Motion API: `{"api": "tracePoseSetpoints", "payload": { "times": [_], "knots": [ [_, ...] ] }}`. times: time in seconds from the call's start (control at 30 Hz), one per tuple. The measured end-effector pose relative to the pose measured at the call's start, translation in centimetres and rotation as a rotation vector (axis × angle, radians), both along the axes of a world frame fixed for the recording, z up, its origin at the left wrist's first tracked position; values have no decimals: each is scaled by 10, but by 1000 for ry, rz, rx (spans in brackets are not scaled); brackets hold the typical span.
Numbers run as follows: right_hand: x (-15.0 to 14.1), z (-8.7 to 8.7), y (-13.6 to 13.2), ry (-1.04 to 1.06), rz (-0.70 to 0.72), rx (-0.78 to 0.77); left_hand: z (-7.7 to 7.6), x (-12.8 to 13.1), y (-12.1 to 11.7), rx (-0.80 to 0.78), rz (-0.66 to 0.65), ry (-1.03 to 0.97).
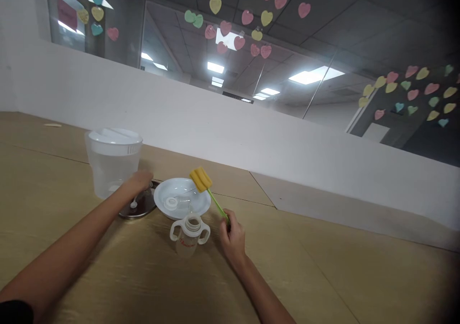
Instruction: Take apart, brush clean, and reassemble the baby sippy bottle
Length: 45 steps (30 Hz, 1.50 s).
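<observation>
My right hand [233, 237] is closed round the green handle of a sponge bottle brush [201, 179], whose yellow head points up and left beside the bowl. Standing just left of that hand is a baby bottle [187, 247] with two white side handles and an uncovered top. My left hand [139, 182] reaches over a dark round tray [142, 211]; it is blurred and its fingers are mostly hidden. A small white spoon-like piece [134, 203] lies on the tray. Inside the white bowl [160, 209] are a white ring [171, 202] and clear parts.
A lidded clear plastic pitcher [114, 163] stands behind my left forearm, beside the tray. The wooden table [323, 266] meets a low white wall [215, 127]. Above it is glass with heart-shaped notes [247, 17]. A small flat piece [52, 125] lies at the far left.
</observation>
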State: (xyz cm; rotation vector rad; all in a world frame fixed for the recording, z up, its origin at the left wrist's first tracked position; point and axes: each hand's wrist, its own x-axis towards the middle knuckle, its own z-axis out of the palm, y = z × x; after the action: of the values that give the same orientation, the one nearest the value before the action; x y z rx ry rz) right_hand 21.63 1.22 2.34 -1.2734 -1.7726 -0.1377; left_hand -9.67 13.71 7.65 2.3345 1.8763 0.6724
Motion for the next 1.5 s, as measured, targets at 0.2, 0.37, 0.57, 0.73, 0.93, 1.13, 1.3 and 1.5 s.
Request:
{"api": "tracePoseSetpoints", "payload": {
  "times": [0.2, 0.37, 0.57, 0.73, 0.93, 1.13, 1.3, 1.5],
  "knots": [
    [-2, -4, 2, 43, 13, -18, 11, 47, -12, 42, -135, 122],
    [-1, -6, 3, 76, 26, 3, -7, 92, -27, 97, -347, 153],
    [2, -5, 5, 106, 21, -2, -18, 88, -24, 119, -420, 181],
    [1, -3, 4, 113, 24, 0, -21, 88, -26, 73, -455, 269],
    [2, -5, 5, 102, 0, 29, -4, 86, -32, 98, -428, 159],
    [3, -7, 7, 119, 16, 82, 33, 78, -35, 197, -288, -798],
    [2, -9, 6, 83, 37, 105, 43, 84, -45, -75, -396, -1354],
    [8, -7, 7, 70, 38, 107, 48, 84, -58, -223, -516, -1125]
  ]
}}
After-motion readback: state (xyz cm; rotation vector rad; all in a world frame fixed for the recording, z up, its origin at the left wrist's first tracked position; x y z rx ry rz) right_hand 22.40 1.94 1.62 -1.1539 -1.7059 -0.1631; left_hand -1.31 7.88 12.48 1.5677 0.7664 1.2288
